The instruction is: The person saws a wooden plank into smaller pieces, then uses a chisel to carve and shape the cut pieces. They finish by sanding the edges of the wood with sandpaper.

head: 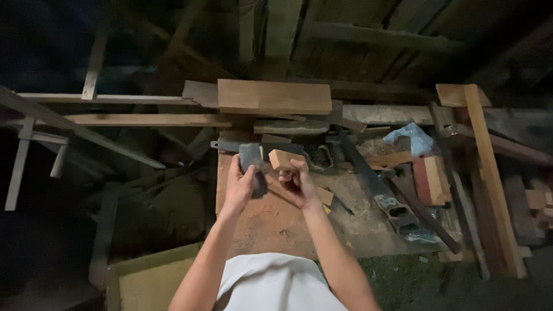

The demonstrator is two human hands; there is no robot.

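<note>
My right hand pinches a small wood block by its lower end, fingers closed round it, held above the bench near its far-left corner. My left hand is wrapped round a dark grey slab, possibly a sharpening stone; light too poor to be sure. The two pieces sit just beside each other, perhaps touching.

Handling, judged:
- Block: light, stiff, sawn faces give fair friction. The corner pinch is enough; a grip across the flat sides would be steadier against twisting.
- Slab: looks denser and heavier, probably brittle if dropped. Best kept in a full palm grip along its long edges.

Room and edges:
- Bare sawdust patch on the bench directly under both hands, toward the near edge.
- Far edge is crowded: stacked planks.
- To the right lie a hand plane and a reddish block.
- Left edge of the bench is close beside my left wrist, with a dark drop into scrap timber beyond.
</note>
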